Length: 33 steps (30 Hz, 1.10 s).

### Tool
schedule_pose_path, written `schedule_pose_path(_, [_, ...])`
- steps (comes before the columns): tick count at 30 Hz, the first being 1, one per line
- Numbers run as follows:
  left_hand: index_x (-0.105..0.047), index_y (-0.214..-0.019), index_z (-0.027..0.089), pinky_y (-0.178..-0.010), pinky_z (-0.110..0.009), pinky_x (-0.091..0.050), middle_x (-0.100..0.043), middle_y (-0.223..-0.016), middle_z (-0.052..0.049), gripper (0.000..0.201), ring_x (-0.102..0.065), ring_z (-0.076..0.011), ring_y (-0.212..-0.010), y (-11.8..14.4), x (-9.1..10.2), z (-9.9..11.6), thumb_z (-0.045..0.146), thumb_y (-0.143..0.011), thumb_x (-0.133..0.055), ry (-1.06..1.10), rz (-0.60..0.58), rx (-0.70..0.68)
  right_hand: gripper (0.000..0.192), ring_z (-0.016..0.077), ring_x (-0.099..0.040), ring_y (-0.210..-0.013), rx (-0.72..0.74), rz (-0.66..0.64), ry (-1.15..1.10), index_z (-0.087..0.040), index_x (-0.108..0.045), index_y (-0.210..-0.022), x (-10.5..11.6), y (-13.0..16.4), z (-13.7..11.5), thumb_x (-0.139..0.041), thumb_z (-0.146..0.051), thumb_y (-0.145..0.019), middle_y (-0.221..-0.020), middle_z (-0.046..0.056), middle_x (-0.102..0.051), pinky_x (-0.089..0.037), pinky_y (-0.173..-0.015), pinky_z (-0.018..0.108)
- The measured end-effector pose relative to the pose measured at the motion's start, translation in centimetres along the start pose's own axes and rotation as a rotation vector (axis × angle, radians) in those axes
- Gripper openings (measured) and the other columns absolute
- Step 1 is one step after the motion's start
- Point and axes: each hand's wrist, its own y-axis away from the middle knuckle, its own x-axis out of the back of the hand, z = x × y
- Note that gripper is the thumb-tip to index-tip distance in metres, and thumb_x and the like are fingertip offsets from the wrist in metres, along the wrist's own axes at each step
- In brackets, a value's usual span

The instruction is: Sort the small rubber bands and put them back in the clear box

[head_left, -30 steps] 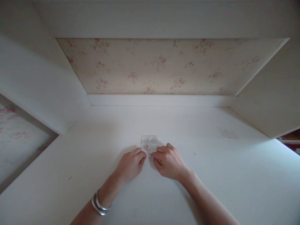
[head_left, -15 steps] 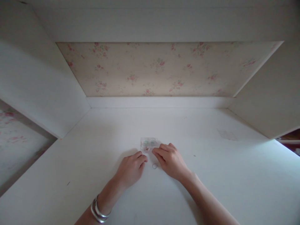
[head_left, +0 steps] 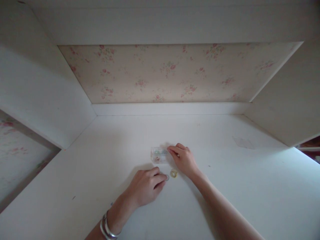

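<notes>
Left hand (head_left: 146,186) fingertips pinch clear ring (head_left: 167,177); right hand (head_left: 183,159) fingers curled on clear box (head_left: 158,155), yellow ring (head_left: 173,173) at 6 o'clock; steady box.

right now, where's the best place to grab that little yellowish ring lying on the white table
Pinch the small yellowish ring across its rim from straight above. It lies flat on the white table with its hole up, so there is likely no edge to get under. Its near side is free, between the left hand and right hand.
</notes>
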Motion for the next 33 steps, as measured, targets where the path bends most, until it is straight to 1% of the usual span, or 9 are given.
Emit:
schedule_pose_path(6, [-0.067,-0.092,0.027,-0.066,-0.024,-0.044,-0.066,-0.083,0.001,0.023,-0.062,-0.0131,-0.076,-0.2,0.1,-0.2,0.031,-0.093,-0.045,0.032,-0.034,-0.007,0.022,0.0121,-0.057,-0.074,0.022,-0.081,0.047,-0.028,-0.070,-0.097,-0.1,-0.3,-0.5,-0.049,-0.028,-0.091,-0.079,0.000,-0.063,-0.033,-0.069,0.025])
schedule_pose_path(9, [-0.067,-0.088,0.025,-0.067,-0.023,-0.043,-0.067,-0.083,0.002,0.019,-0.062,-0.0126,-0.077,-0.3,0.0,-0.1,0.030,-0.092,-0.049,0.085,-0.036,0.012,0.024,0.0131,-0.058,-0.074,-0.004,-0.055,0.005,-0.029,-0.070,-0.100,0.0,-0.2,-0.3,-0.047,-0.031,-0.092,-0.078,0.000,-0.064,-0.036,-0.071,0.026])
schedule_pose_path(11, [-0.066,-0.086,0.023,-0.068,-0.023,-0.043,-0.068,-0.083,0.001,0.018,-0.062,-0.0128,-0.076,-0.3,-0.2,0.0,0.027,-0.091,-0.049,0.097,-0.032,0.024,0.027,0.0144,-0.059,-0.077,-0.069,0.014,-0.086,-0.027,-0.069,-0.102,0.1,0.0,0.3,-0.045,-0.033,-0.092,-0.083,0.002,-0.067,-0.038,-0.074,0.027])
schedule_pose_path(14, [-0.064,-0.088,0.020,-0.066,-0.024,-0.043,-0.067,-0.085,-0.001,0.018,-0.062,-0.0140,-0.075,-0.1,-0.8,0.5,0.021,-0.091,-0.046,0.061,-0.028,0.025,0.032,0.0169,-0.062,-0.081,-0.251,0.127,-0.249,-0.022,-0.070,-0.098,0.3,0.2,1.7,-0.044,-0.039,-0.090,-0.091,0.005,-0.070,-0.043,-0.074,0.028])
schedule_pose_path(17, [-0.062,-0.089,0.019,-0.064,-0.024,-0.043,-0.067,-0.086,-0.002,0.018,-0.062,-0.0141,-0.073,0.2,-1.1,0.7,0.018,-0.091,-0.045,0.024,-0.030,0.025,0.037,0.0181,-0.062,-0.075,-0.413,0.177,-0.334,-0.019,-0.070,-0.096,0.4,0.4,3.0,-0.045,-0.044,-0.086,-0.087,0.005,-0.071,-0.044,-0.068,0.029])
schedule_pose_path(20, [-0.061,-0.088,0.021,-0.066,-0.023,-0.044,-0.066,-0.086,0.000,0.017,-0.062,-0.0139,-0.075,0.0,-0.7,0.6,0.019,-0.092,-0.045,0.057,0.017,0.049,0.038,0.0178,-0.061,-0.072,-0.431,0.172,-0.346,-0.019,-0.071,-0.095,0.3,0.6,3.3,-0.044,-0.045,-0.084,-0.082,0.005,-0.070,-0.044,-0.066,0.028])
schedule_pose_path(24, [-0.061,-0.091,0.021,-0.072,-0.024,-0.045,-0.067,-0.091,-0.002,0.015,-0.062,-0.0142,-0.082,-1.9,0.8,0.0,0.022,-0.092,-0.046,0.073,0.197,0.150,0.038,0.0178,-0.061,-0.070,-0.388,0.150,-0.304,-0.019,-0.072,-0.092,0.2,0.6,3.0,-0.044,-0.044,-0.083,-0.078,0.005,-0.069,-0.043,-0.065,0.028])
schedule_pose_path(26, [-0.062,-0.091,0.021,-0.075,-0.025,-0.045,-0.068,-0.091,-0.003,0.015,-0.062,-0.0150,-0.083,-3.4,1.4,-0.3,0.023,-0.091,-0.047,0.028,0.249,0.188,0.038,0.0174,-0.061,-0.069,-0.382,0.155,-0.287,-0.020,-0.072,-0.092,0.3,0.6,2.9,-0.044,-0.043,-0.083,-0.076,0.005,-0.069,-0.043,-0.065,0.028])
schedule_pose_path(33, [-0.065,-0.094,0.024,-0.076,-0.025,-0.044,-0.068,-0.096,-0.001,0.019,-0.062,-0.0157,-0.089,-7.9,1.8,-0.5,0.024,-0.091,-0.046,-0.075,0.196,0.234,0.036,0.0158,-0.061,-0.070,-0.366,0.148,-0.282,-0.021,-0.071,-0.093,0.4,0.6,3.1,-0.043,-0.041,-0.086,-0.080,0.004,-0.070,-0.042,-0.064,0.026])
